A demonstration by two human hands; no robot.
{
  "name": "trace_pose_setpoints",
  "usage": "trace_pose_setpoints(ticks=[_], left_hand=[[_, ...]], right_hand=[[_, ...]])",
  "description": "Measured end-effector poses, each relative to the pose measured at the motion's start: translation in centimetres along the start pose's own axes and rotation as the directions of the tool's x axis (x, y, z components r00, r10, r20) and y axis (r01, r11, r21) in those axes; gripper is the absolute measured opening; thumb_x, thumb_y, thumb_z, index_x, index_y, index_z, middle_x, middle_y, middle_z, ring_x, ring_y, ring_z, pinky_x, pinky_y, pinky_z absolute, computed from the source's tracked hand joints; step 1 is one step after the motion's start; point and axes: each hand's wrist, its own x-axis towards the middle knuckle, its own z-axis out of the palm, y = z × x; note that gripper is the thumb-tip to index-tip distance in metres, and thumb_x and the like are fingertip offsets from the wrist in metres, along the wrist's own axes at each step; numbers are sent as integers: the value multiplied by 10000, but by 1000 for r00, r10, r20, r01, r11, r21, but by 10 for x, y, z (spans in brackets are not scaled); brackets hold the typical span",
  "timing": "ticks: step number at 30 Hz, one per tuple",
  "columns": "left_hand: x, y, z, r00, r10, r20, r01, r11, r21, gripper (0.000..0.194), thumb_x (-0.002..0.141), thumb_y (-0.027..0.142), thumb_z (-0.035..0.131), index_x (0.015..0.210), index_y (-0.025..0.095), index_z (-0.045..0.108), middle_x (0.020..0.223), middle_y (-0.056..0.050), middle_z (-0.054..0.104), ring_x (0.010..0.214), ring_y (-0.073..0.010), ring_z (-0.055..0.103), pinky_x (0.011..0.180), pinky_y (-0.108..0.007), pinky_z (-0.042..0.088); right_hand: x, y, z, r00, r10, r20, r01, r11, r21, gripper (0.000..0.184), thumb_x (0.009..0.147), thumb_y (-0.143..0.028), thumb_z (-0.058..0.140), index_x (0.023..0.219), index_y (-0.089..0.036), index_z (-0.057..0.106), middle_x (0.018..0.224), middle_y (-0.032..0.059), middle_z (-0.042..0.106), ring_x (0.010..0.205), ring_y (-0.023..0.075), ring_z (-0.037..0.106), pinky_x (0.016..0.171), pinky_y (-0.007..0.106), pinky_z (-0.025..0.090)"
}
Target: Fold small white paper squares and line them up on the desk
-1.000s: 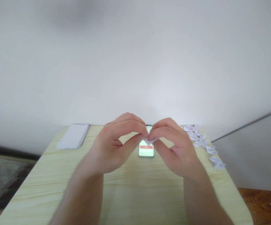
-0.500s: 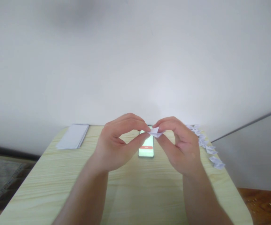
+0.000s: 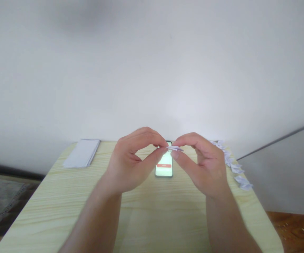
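A small folded piece of white paper [image 3: 176,148] is held in the air between both hands, seen nearly edge-on. My left hand [image 3: 137,160] pinches its left end between thumb and fingertips. My right hand [image 3: 203,161] is closed on its right part, index finger above and thumb below. Behind and beneath the paper, a phone [image 3: 164,171] with a lit green screen and an orange bar lies on the table.
The light wood-grain table [image 3: 159,218] stands against a white wall [image 3: 152,70]. A stack of white paper [image 3: 81,153] lies at the back left. Several folded white paper pieces [image 3: 237,169] form a row along the right edge.
The raised flap of the folded paper has come down, and the paper now looks flatter and thinner. The right fingers have shifted slightly around it; the left hand is nearly still.
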Motion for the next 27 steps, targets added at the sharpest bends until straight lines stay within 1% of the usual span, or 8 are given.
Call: trace_pose_setpoints(ticks=[2, 4, 10, 17, 23, 27], left_hand=[[0, 1, 0, 1000, -15, 12, 15, 1000, -2, 142, 867, 71, 695, 927, 195, 726, 904, -25, 691, 846, -151, 634, 762, -306, 510], [0, 1, 0, 999, -35, 28, 35, 999, -6, 124, 876, 85, 691, 925, 195, 721, 904, -22, 687, 843, -147, 629, 760, -301, 506], [0, 5, -1, 987, -124, 104, 127, 992, -21, 86, 913, 129, 659, 924, 196, 711, 904, -17, 679, 845, -143, 620, 765, -295, 498], [1, 6, -3, 963, -199, 180, 204, 979, -13, 73, 940, 205, 643, 895, 201, 702, 887, -10, 666, 831, -139, 605, 757, -298, 485], [3, 6, -2, 959, -214, 187, 221, 975, -17, 83, 935, 227, 651, 872, 202, 697, 865, -5, 655, 817, -137, 594, 756, -301, 476], [1, 5, -1, 958, -239, 157, 250, 967, -51, 70, 927, 173, 635, 880, 206, 675, 865, 0, 647, 818, -137, 589, 749, -299, 467]], right_hand=[[1, -1, -1, 1000, 1, 9, -1, 1000, -8, 70, 903, -200, 710, 960, -240, 719, 931, 24, 720, 882, 198, 677, 827, 376, 531], [2, -1, -1, 1000, 2, 8, -2, 1000, -16, 52, 903, -204, 713, 944, -236, 720, 912, 22, 720, 862, 195, 673, 811, 372, 525], [1, -1, -2, 999, -21, 40, 23, 999, -34, 63, 906, -191, 703, 943, -236, 727, 902, 21, 719, 834, 188, 662, 785, 366, 517], [0, -2, -4, 996, 33, 80, -28, 998, -62, 62, 897, -170, 697, 887, -231, 703, 820, -4, 705, 761, 170, 643, 736, 345, 489], [1, -2, -6, 991, 100, 92, -95, 994, -53, 88, 895, -221, 712, 808, -228, 704, 770, -17, 700, 726, 158, 626, 709, 323, 457], [2, -2, -9, 978, 171, 117, -162, 983, -89, 150, 889, -256, 722, 745, -220, 697, 689, -39, 653, 659, 130, 570, 655, 295, 418]])
